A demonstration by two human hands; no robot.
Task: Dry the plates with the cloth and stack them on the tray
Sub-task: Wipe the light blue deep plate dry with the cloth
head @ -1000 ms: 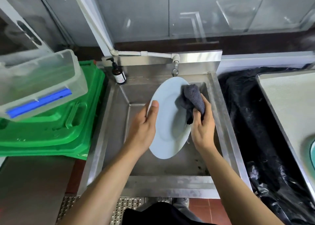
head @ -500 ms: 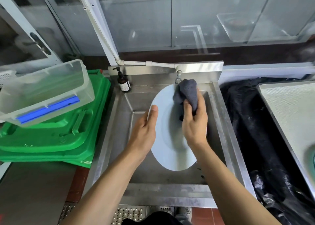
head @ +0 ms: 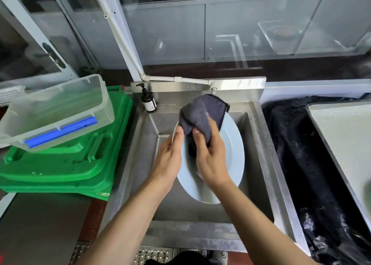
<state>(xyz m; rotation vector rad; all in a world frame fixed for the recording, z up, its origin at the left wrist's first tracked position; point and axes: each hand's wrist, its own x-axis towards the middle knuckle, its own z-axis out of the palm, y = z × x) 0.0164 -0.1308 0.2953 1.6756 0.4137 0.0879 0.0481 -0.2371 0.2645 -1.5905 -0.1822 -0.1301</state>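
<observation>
One pale blue round ceramic plate (head: 230, 150) held on edge over the stainless steel sink basin (head: 259, 164), tilted, clear of the basin floor. Best dried by sweeping the dark grey folded cloth (head: 200, 114) in overlapping arcs from the centre out to the rim, turning the plate a little between passes, then flipping it for the back. Firm but not hard pressure, since a wet rim probably slips easily in bare fingers.

Left hand (head: 170, 156) curled on the plate's left edge, thumb on the front face, fingers hidden behind. Right hand (head: 210, 154) bunched round the cloth, thumb pinching it, pressing it to the upper part of the plate's face; cloth spilling past the top rim. Both hands close together, nearly touching.

No stacking tray told for certain here; possibly the flat grey metal surface (head: 345, 144) at the right edge. Brown pump bottle (head: 148, 102) standing at the sink's back left corner, well apart from the work.
</observation>
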